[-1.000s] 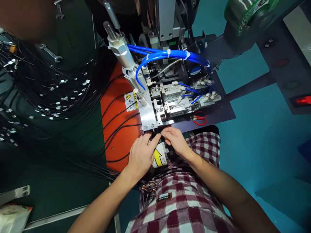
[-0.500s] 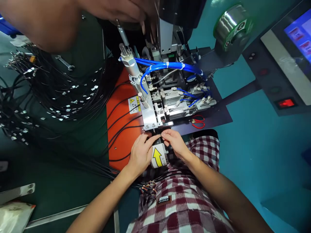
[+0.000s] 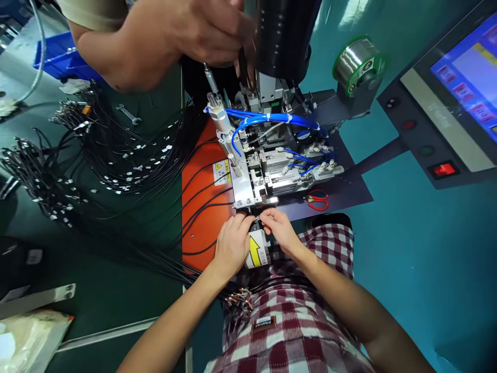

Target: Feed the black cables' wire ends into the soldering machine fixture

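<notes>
My left hand (image 3: 232, 243) is closed at the front end of a bench machine (image 3: 243, 191), its thumb stretched toward my right fingertips. A black cable (image 3: 200, 253) runs across the orange base and in under this hand. My right hand (image 3: 280, 230) pinches a small silver metal connector (image 3: 258, 218) between thumb and forefinger. The two hands almost meet there, just in front of the machine's metal plate. Below them is a white label with a yellow arrow (image 3: 255, 251). My fingers hide most of the cable end.
Another person's hand (image 3: 209, 31) is above the machine's rear. Bundles of black cables with metal ends (image 3: 135, 166) lie to the left, near a wrench (image 3: 129, 114). Red-handled snips (image 3: 318, 199) lie to the right. A solder spool (image 3: 359, 65) and control panel (image 3: 442, 124) stand beyond.
The view has shifted, so the bench and cables appear further right and lower. The other person's hand shows more fully. My hands keep nearly the same pose at the machine's front.
</notes>
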{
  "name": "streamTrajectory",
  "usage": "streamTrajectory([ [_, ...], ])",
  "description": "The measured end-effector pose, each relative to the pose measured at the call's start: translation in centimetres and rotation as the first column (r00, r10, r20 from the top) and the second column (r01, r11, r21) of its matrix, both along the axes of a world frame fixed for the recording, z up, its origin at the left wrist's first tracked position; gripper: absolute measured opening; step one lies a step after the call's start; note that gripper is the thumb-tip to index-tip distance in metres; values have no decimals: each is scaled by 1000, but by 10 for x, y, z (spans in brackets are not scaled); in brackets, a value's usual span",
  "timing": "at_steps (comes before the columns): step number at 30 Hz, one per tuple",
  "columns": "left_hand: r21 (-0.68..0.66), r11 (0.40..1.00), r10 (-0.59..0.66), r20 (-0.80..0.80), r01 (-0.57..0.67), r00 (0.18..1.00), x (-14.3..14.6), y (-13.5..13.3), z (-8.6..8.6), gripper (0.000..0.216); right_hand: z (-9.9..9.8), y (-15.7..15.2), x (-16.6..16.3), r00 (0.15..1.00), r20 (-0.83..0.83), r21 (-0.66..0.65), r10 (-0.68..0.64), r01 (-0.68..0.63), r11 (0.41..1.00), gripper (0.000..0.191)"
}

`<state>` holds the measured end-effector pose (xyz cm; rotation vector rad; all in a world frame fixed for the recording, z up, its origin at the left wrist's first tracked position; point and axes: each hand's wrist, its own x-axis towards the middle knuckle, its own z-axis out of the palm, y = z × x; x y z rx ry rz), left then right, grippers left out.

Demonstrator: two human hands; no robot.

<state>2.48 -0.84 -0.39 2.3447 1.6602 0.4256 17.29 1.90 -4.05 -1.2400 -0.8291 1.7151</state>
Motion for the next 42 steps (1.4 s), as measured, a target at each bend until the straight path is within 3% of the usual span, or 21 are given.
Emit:
streamTrajectory([
  [3, -10, 1000, 13, 55, -13, 998, 1, 2, 3, 32, 2, 2, 0, 999, 30, 30, 15, -15, 999, 31],
  [5, -24, 1000, -2, 173, 6, 985, -6, -1, 7, 32, 4, 2, 4, 998, 60, 56, 14, -18, 998, 32],
  [9, -26, 1000, 22, 400, -13, 916, -38, -29, 14, 32, 10, -13, 23, 988, 139, 118, -69, 53, 992, 31],
  [11, -9, 999, 38, 378, -37, 925, -57, -50, 17, 30, 15, -30, 33, 976, 188, 155, -108, 79, 985, 25],
  [12, -18, 1000, -2, 332, 8, 943, -65, -61, 18, 29, 18, -41, 37, 961, 257, 211, -101, 46, 976, 22],
  [14, -71, 987, -127, 178, 142, 976, -75, -77, 19, 29, 26, -61, 40, 925, 377, 269, 43, -153, 951, 17],
  [16, -150, 961, -238, -6, 234, 971, -79, -86, 20, 30, 35, -76, 39, 845, 478, 291, 239, -409, 865, 16],
  [18, -190, 947, -286, -142, 258, 948, -80, -88, 21, 31, 42, -85, 35, 742, 572, 314, 348, -591, 743, 14],
  [20, -192, 941, -311, -158, 279, 937, -80, -86, 23, 28, 48, -89, 29, 665, 648, 333, 371, -686, 647, 12],
  [22, -160, 939, -317, -61, 304, 947, -82, -82, 27, 25, 53, -90, 25, 639, 687, 355, 346, -711, 607, 10],
  [27, 10, 983, -178, 219, 181, 959, -86, -83, 39, 25, 63, -88, 17, 694, 652, 411, 306, -662, 626, 8],
  [30, 82, 991, -128, 269, 110, 955, -83, -86, 41, 27, 68, -86, 11, 717, 638, 449, 281, -643, 620, 14],
  [33, 127, 986, -137, 246, 108, 959, -80, -90, 40, 28, 69, -85, 8, 734, 640, 479, 225, -611, 630, 7],
  [38, 118, 982, -171, 203, 149, 964, -74, -102, 38, 32, 65, -84, 14, 753, 622, 471, 214, -578, 667, 9],
  [42, 21, 987, -160, 220, 159, 962, -58, -101, 42, 20, 61, -81, 19, 766, 594, 441, 245, -564, 698, 11],
])
